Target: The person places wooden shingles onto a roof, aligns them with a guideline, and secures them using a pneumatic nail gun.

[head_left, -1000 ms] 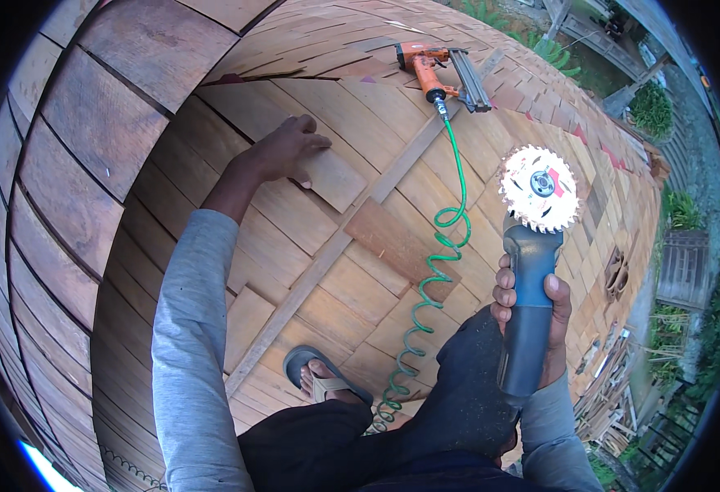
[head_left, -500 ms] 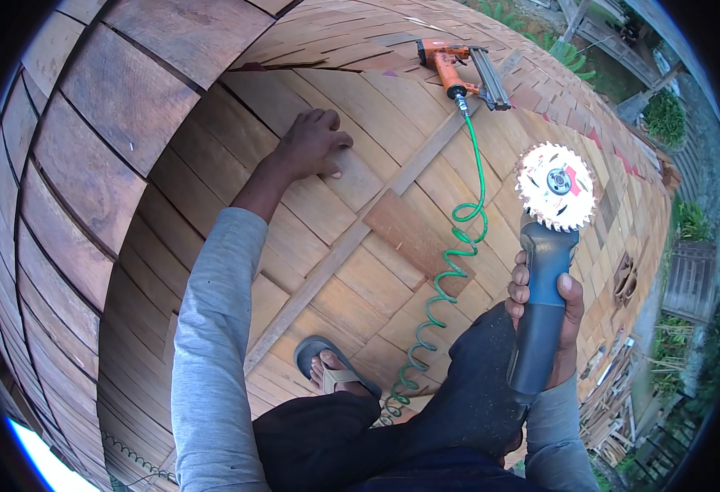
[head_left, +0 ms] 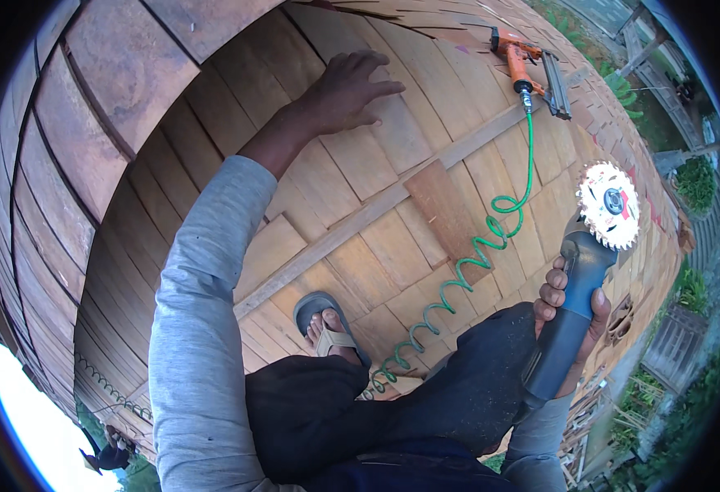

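My right hand point(head_left: 550, 295) is closed round the body of a blue and black angle grinder point(head_left: 577, 275). A toothed circular saw blade point(head_left: 608, 205) is fitted at its head, pointing up and away from me. I cannot tell whether the blade spins. My left hand point(head_left: 347, 92) hangs over the wooden shingles point(head_left: 401, 143) at the upper middle, fingers apart and holding nothing. An orange nail gun point(head_left: 520, 61) lies on the roof to the right of that hand. Its green coiled air hose point(head_left: 458, 283) runs back toward my legs.
A long wooden batten point(head_left: 339, 234) crosses the shingled slope. A loose reddish-brown shingle point(head_left: 442, 209) lies against it. My sandalled foot point(head_left: 327, 328) rests below the batten. A curved shingled wall point(head_left: 64, 164) rises at the left. Past the roof edge at right are plants point(head_left: 696, 184).
The left hand has spread its fingers from a curled pose, and appears lifted off the shingles. The view has shifted, moving the nail gun and grinder rightward in the picture.
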Available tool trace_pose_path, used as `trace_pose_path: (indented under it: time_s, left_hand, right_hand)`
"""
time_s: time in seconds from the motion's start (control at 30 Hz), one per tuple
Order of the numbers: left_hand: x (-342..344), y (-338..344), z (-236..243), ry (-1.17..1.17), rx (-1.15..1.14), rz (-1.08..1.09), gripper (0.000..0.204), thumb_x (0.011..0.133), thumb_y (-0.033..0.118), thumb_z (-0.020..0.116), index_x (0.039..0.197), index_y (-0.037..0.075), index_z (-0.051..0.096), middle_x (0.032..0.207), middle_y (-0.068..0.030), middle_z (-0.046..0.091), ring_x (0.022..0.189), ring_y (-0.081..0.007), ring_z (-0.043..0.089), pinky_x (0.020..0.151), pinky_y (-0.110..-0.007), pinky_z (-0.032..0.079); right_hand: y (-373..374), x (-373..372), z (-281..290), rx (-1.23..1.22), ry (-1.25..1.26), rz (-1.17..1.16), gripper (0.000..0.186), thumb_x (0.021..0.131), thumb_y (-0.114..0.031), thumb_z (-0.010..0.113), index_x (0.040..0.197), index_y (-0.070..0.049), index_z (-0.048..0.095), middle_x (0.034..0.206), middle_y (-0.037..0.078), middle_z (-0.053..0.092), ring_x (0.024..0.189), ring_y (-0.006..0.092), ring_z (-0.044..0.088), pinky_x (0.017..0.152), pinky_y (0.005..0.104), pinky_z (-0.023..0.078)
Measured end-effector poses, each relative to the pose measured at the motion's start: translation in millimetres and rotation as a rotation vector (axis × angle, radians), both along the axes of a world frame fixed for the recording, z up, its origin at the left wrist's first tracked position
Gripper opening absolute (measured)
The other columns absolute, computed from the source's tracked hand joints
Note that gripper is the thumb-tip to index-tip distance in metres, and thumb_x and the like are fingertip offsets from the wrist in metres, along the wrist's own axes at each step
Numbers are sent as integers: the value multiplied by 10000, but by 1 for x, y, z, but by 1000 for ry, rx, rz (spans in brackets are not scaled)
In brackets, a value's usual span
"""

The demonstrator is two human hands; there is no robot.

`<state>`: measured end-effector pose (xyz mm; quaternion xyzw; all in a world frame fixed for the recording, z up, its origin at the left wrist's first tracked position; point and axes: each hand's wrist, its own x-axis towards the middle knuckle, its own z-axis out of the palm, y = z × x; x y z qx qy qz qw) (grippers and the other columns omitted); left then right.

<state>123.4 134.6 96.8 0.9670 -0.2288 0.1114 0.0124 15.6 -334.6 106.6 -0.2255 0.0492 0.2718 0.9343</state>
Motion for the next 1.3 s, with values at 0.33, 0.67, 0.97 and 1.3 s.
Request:
trace_pose_path:
  time_s: [0.33, 0.67, 0.97, 1.3]
  left_hand:
    - [-298, 137, 76, 133, -240, 877, 237, 941, 126, 710, 1175, 91, 727, 1149, -119, 706, 1061, -303, 690, 931, -411, 552]
    - [-537, 118, -22, -616, -161, 1562, 371, 880, 29, 668, 1250, 10, 663, 1255, -196, 648, 1191, -402, 616, 1006, -483, 505]
    - [-596, 112, -54, -1058, -501, 1914, 575, 873, 84, 666, 1424, -2, 530, 1383, -238, 538, 1274, -423, 537, 1072, -516, 450]
    - [-524, 147, -23, -355, -144, 1368, 1070, 574, 140, 996, 1523, 112, 503, 1261, -160, 517, 1187, -358, 540, 1004, -488, 500]
  right_hand:
    - [-14, 11, -15, 182, -28, 152, 723, 1013, -262, 613, 1493, 104, 216, 1200, 199, 500, 1038, 270, 586, 839, 410, 542]
    - [-16, 21, -27, 195, -73, 297, 703, 1031, -294, 608, 1506, 74, 243, 1226, 165, 496, 1065, 240, 566, 882, 394, 540]
    - [-22, 23, -31, 193, -129, 420, 687, 1046, -309, 577, 1518, 70, 252, 1277, 163, 503, 1107, 250, 566, 902, 398, 540]
    - [1, 14, -12, -31, -65, 89, 641, 958, -384, 674, 1361, 64, 456, 1079, 142, 613, 921, 220, 659, 762, 374, 596]
